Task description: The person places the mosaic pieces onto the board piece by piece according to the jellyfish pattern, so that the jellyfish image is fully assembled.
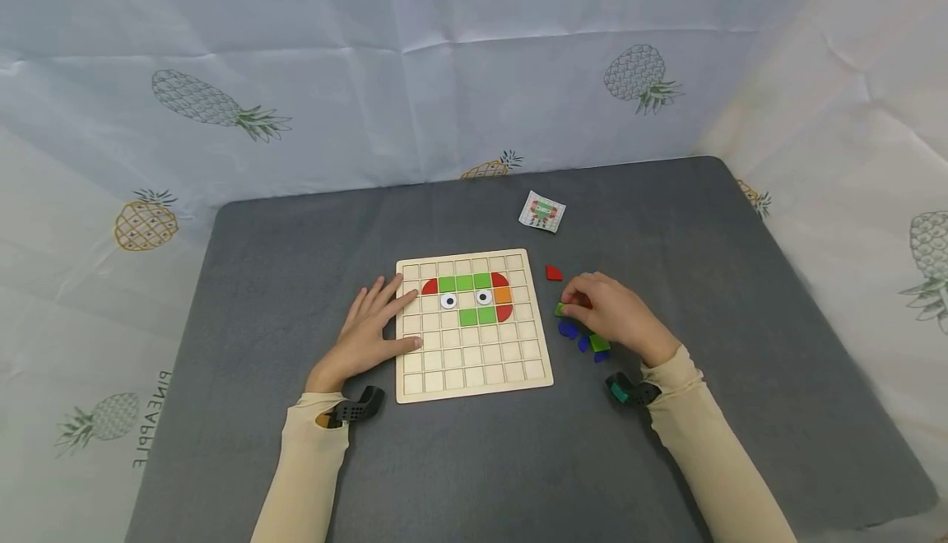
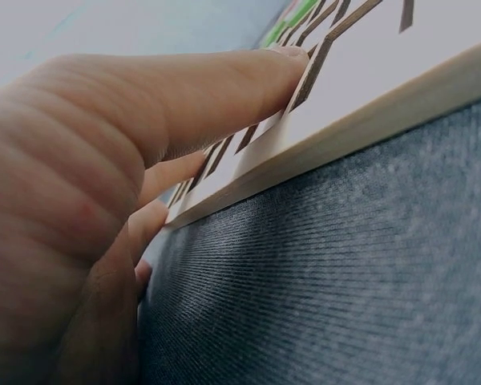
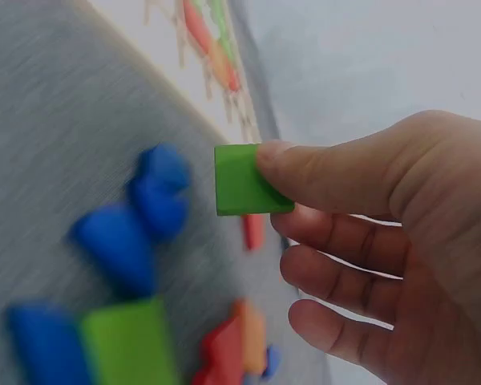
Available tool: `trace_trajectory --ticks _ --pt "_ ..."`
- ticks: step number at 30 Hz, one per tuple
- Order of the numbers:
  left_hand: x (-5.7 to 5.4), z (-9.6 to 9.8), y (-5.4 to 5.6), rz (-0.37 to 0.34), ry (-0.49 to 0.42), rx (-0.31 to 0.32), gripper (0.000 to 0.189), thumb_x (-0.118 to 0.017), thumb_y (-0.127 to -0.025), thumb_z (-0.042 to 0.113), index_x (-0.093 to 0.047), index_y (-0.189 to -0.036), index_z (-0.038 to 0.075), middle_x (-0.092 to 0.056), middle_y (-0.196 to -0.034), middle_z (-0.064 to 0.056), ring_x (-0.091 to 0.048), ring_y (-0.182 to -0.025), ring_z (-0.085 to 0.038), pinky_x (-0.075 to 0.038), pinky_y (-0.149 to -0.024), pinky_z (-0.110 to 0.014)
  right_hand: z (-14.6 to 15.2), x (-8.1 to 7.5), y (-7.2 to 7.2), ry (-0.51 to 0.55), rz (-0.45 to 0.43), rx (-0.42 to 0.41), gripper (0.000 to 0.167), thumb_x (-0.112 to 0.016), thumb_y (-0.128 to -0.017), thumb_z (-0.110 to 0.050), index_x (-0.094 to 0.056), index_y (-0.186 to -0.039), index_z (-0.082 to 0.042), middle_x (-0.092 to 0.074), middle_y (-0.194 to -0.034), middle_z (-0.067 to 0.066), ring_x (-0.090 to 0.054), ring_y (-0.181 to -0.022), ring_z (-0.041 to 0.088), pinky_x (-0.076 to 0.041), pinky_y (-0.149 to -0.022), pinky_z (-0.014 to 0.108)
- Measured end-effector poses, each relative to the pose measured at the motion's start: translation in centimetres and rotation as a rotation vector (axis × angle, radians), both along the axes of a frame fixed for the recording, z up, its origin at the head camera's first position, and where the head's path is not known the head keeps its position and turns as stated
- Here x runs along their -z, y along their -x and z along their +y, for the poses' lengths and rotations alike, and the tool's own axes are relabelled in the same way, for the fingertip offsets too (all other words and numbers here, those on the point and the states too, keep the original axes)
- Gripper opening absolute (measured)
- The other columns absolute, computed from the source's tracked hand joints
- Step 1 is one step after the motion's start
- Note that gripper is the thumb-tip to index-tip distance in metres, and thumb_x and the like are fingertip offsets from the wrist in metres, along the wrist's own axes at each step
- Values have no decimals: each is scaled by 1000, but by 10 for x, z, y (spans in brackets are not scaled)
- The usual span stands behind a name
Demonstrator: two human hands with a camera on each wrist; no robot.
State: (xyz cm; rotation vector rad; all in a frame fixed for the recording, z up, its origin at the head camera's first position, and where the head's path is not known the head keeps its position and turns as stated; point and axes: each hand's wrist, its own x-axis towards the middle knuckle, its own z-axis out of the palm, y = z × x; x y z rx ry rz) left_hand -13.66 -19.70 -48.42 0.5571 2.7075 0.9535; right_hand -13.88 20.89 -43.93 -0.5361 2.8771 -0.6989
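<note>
Lettering point(image 1: 151, 420) on the curtain point(image 1: 67, 337), outside the table point(image 1: 259, 280)'s left edge, reads "PINEAPPLE". Your right hand point(image 1: 615, 313) pinches a green tile point(image 3: 239, 180) near the board point(image 1: 444, 358)'s right edge; your fingertips partly cover it. Your left hand point(image 1: 366, 333) rests, fingers extended, on the board's left edge. Loose blue pieces point(image 3: 112, 245) beneath your right hand appear blurred at the wrist. Fine detail on the card point(image 1: 543, 212), toward the table's far edge, is illegible.
</note>
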Motion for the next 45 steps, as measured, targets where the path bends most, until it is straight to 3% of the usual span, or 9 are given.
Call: trace_trajectory --ticks 6,11,20,26,32,45 --pt "1 -1 0 0 -3 -4 84 -77 -86 44 -40 -158 19 -13 -172 -6 -1 -161 -33 6 -129 -54 -22 -18 13 70 12 -47 11 -76 -92 -18 -72 -101 -13 -67 -95 1 -59 -89 16 -54 -77 35" --pt "1 -1 -1 -13 3 -6 84 -77 -87 45 -39 -158 20 -12 -173 -4 0 -161 -32 6 -129 -53 -44 -32 25 95 41 -109 11 -75 -93 -18 -72 -103 -13 -65 -94 1 -55 -87 17 -50 -75 34" --pt "0 1 -1 -1 -1 -3 83 -76 -87 45 -39 -158 20 -14 -172 -6 -1 -160 -33 5 -129 -55 -80 -43 42 154 37 -203 10 -71 -96 -21 -72 -102 -14 -67 -97 0 -58 -95 18 -52 -83 34" --pt "1 2 0 1 0 -2 83 -76 -87 44 -40 -158 20 -14 -172 -6 -2 -160 -33 5 -129 -54 -103 -42 49 167 -3 -256 10 -70 -97 -22 -73 -102 -14 -66 -97 -1 -55 -92 17 -50 -78 31" --pt "1 2 -1 -6 1 6 83 -75 -88 44 -39 -158 20 -13 -172 -6 -1 -160 -33 6 -129 -54 -124 -34 53 114 -29 -287 8 -69 -98 -24 -73 -99 -18 -66 -97 -3 -53 -88 16 -48 -72 28" --pt "-3 3 -1 -17 -1 1 81 -75 -88 43 -40 -158 21 -13 -173 -4 -1 -161 -32 6 -129 -54 -152 -12 49 13 -85 -370 8 -70 -97 -23 -72 -92 -17 -63 -88 -3 -53 -79 11 -46 -69 25"
